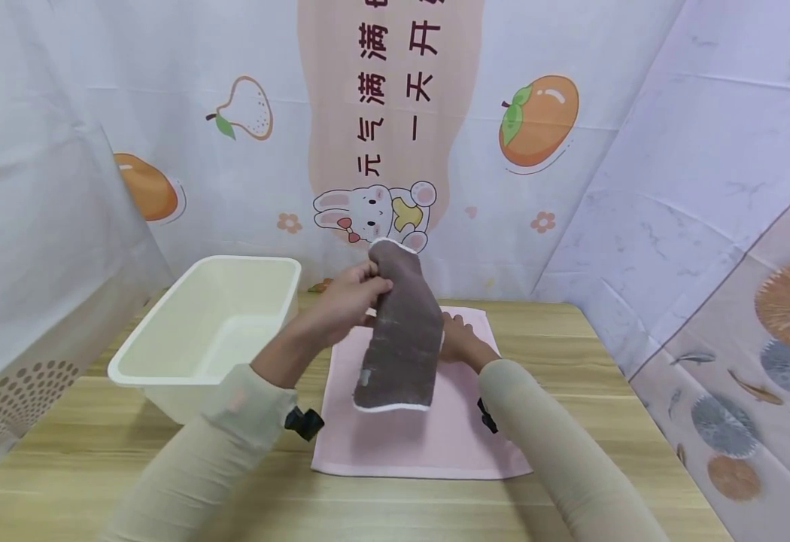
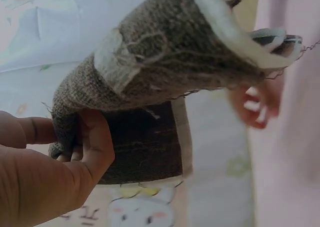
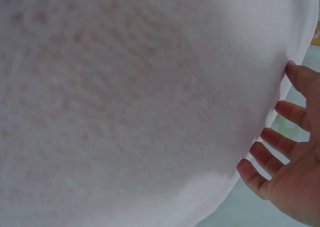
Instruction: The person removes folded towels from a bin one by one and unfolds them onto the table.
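Note:
A dark brown cloth piece with white edging point(image 1: 405, 331) hangs from my left hand point(image 1: 350, 301), which pinches it near its upper left edge. In the left wrist view the cloth point(image 2: 150, 52) looks folded and fuzzy, with loose threads; the thumb and fingers of my left hand point(image 2: 60, 162) grip it. My right hand point(image 1: 461, 339) is behind the cloth's right side, over the pink towel point(image 1: 436, 444) lying on the table. In the right wrist view, the spread fingers of my right hand point(image 3: 295, 152) are at the edge of a pale surface.
An empty cream plastic basin point(image 1: 165, 380) stands on the wooden table point(image 1: 571, 354) at the left. Behind the table hangs a printed curtain point(image 1: 232, 188) with fruit and a rabbit; more curtains hang at both sides.

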The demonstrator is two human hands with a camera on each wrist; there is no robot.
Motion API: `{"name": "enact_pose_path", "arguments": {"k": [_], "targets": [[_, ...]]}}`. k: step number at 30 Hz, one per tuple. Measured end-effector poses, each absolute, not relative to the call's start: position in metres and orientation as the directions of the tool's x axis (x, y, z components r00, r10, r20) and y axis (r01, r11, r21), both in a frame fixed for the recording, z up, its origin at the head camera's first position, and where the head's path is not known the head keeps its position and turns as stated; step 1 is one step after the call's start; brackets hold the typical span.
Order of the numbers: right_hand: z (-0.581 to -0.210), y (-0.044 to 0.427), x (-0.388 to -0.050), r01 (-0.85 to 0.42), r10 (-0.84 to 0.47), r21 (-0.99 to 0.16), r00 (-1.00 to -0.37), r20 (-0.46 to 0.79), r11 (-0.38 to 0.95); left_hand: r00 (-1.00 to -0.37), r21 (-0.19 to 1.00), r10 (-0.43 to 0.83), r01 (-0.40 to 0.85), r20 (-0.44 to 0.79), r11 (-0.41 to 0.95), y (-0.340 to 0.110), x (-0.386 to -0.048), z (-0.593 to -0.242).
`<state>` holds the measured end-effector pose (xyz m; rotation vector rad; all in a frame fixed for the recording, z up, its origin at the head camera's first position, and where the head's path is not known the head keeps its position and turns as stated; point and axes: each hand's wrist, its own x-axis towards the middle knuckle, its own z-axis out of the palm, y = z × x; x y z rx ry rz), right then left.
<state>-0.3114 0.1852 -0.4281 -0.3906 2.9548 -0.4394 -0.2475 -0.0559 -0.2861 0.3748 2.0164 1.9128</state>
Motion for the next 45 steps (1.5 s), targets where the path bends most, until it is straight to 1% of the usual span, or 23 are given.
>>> {"name": "enact_pose_path", "arguments": {"k": [2, 4, 6, 9, 13, 17, 21, 25, 28, 30, 31, 33, 35, 37, 39, 42, 45], "targets": [[-0.426, 0.187, -0.310, -0.205, -0.254, -0.348, -0.962, -0.101, 0.915, -0.903, 0.997, 0.423, -0.062, -0.078, 0.052, -0.053, -0.249, -0.301], [-0.425, 0.186, -0.311, -0.226, -0.273, -0.321, -0.956, -0.111, 0.920, -0.899, 0.994, 0.425, -0.093, -0.108, 0.056, -0.052, -0.252, -0.318], [-0.425, 0.184, -0.313, -0.257, -0.296, -0.274, -0.949, -0.111, 0.927, -0.904, 0.989, 0.401, -0.134, -0.147, 0.060, -0.054, -0.257, -0.338], [-0.428, 0.180, -0.317, -0.294, -0.316, -0.193, -0.943, -0.099, 0.936, -0.917, 0.975, 0.329, -0.209, -0.223, 0.081, -0.061, -0.268, -0.366], [-0.432, 0.179, -0.319, -0.258, -0.280, -0.188, -0.954, -0.106, 0.948, -0.921, 0.945, 0.210, -0.315, -0.328, 0.094, -0.075, -0.276, -0.394], [-0.432, 0.180, -0.320, -0.235, -0.260, -0.183, -0.957, -0.126, 0.954, -0.915, 0.925, 0.138, -0.368, -0.379, 0.095, -0.082, -0.276, -0.409], [-0.431, 0.177, -0.318, -0.229, -0.249, -0.168, -0.962, -0.108, 0.959, -0.891, 0.903, 0.156, -0.409, -0.426, 0.128, -0.083, -0.270, -0.417], [-0.431, 0.169, -0.313, -0.250, -0.260, -0.185, -0.965, -0.033, 0.950, -0.876, 0.891, 0.181, -0.418, -0.447, 0.178, -0.084, -0.263, -0.421], [-0.429, 0.159, -0.308, -0.271, -0.275, -0.284, -0.961, 0.026, 0.920, -0.883, 0.896, 0.182, -0.398, -0.432, 0.196, -0.085, -0.259, -0.422], [-0.428, 0.153, -0.304, -0.267, -0.275, -0.387, -0.961, 0.036, 0.883, -0.885, 0.898, 0.183, -0.392, -0.427, 0.200, -0.087, -0.256, -0.423], [-0.427, 0.150, -0.302, -0.248, -0.268, -0.449, -0.963, 0.020, 0.858, -0.886, 0.899, 0.186, -0.391, -0.425, 0.196, -0.087, -0.255, -0.423], [-0.426, 0.145, -0.297, -0.171, -0.245, -0.590, -0.968, -0.048, 0.790, -0.882, 0.903, 0.204, -0.396, -0.424, 0.167, -0.089, -0.252, -0.424], [-0.426, 0.142, -0.294, -0.055, -0.221, -0.711, -0.965, -0.142, 0.701, -0.878, 0.908, 0.232, -0.394, -0.418, 0.144, -0.090, -0.250, -0.425], [-0.426, 0.140, -0.290, 0.074, -0.217, -0.804, -0.945, -0.246, 0.589, -0.866, 0.908, 0.274, -0.403, -0.419, 0.115, -0.092, -0.248, -0.426], [-0.427, 0.137, -0.289, 0.183, -0.232, -0.859, -0.917, -0.324, 0.479, -0.850, 0.903, 0.309, -0.414, -0.428, 0.112, -0.095, -0.247, -0.427], [-0.427, 0.134, -0.288, 0.312, -0.259, -0.884, -0.874, -0.410, 0.347, -0.834, 0.891, 0.316, -0.437, -0.453, 0.125, -0.098, -0.246, -0.429], [-0.426, 0.129, -0.287, 0.373, -0.258, -0.879, -0.855, -0.450, 0.297, -0.852, 0.896, 0.279, -0.420, -0.444, 0.144, -0.100, -0.247, -0.431]]}}
